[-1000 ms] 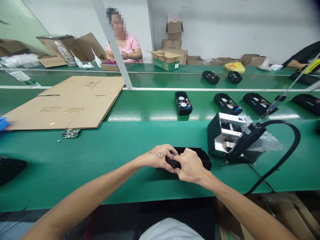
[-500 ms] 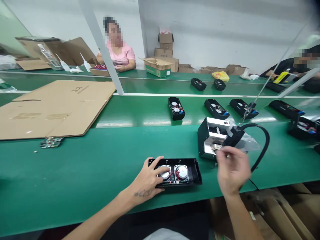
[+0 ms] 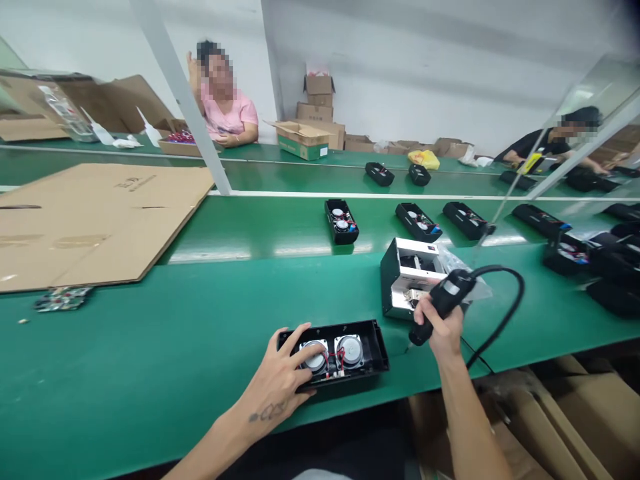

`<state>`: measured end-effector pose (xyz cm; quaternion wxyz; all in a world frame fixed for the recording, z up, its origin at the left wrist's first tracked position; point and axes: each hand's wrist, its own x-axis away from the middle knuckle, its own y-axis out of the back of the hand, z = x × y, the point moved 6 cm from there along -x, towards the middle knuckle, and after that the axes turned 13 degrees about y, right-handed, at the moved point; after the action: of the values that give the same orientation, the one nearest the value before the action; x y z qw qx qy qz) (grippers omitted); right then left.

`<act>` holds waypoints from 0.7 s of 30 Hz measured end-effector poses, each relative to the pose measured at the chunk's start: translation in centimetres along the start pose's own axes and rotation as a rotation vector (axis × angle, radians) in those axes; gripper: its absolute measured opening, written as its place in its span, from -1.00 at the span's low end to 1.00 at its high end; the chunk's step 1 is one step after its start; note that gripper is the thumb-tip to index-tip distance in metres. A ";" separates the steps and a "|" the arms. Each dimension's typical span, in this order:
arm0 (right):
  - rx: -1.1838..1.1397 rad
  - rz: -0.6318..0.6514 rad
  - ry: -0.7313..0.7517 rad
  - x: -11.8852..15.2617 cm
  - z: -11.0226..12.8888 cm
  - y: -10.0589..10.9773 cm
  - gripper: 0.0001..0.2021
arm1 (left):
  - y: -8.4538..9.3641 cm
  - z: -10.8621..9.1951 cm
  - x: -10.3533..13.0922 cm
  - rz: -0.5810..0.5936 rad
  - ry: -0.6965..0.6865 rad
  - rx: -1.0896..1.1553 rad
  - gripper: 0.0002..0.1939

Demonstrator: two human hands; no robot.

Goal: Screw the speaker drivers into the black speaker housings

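A black speaker housing (image 3: 373, 347) with two round silver speakers and red wires lies open side up on the green bench. My left hand (image 3: 280, 383) grips its left end, thumb on the near wall, fingers over the far rim and the left speaker. My right hand (image 3: 444, 330) is closed around a black electric screwdriver (image 3: 453, 291). Its bit points down and left, just right of the housing and apart from it. Behind the screwdriver stands a black-and-silver screw feeder (image 3: 393, 277), partly hidden by the tool.
Several speaker housings (image 3: 341, 221) stand on the line beyond. A flat cardboard sheet (image 3: 100, 220) lies at left, circuit boards (image 3: 63, 299) by its edge. A slanted post (image 3: 183, 100) rises ahead. The screwdriver's cable (image 3: 517, 300) loops at right. Two co-workers sit across the bench.
My right hand has closed around the screwdriver, which was hanging by the screw feeder, and tilted its bit toward the housing. My left hand keeps its grip. The view has shifted slightly right.
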<state>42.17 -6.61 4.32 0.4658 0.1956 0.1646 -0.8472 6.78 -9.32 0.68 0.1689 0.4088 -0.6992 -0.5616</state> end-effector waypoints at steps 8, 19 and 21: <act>-0.021 -0.204 0.080 -2.7 3.0 1.1 -0.58 | -0.6 0.4 0.1 -0.084 0.033 0.005 -0.78; 0.230 -0.081 0.217 -5.7 5.1 -1.0 -0.64 | -1.2 -0.3 -2.2 -0.060 0.039 0.003 -0.83; 0.214 0.021 0.155 -5.1 5.3 -1.6 -0.62 | -1.1 -0.5 -2.2 -0.060 0.040 0.010 -0.82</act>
<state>42.38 -4.58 11.57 0.4367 0.3109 0.1067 -0.8374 8.89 -7.95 0.26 0.1640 0.4415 -0.6859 -0.5547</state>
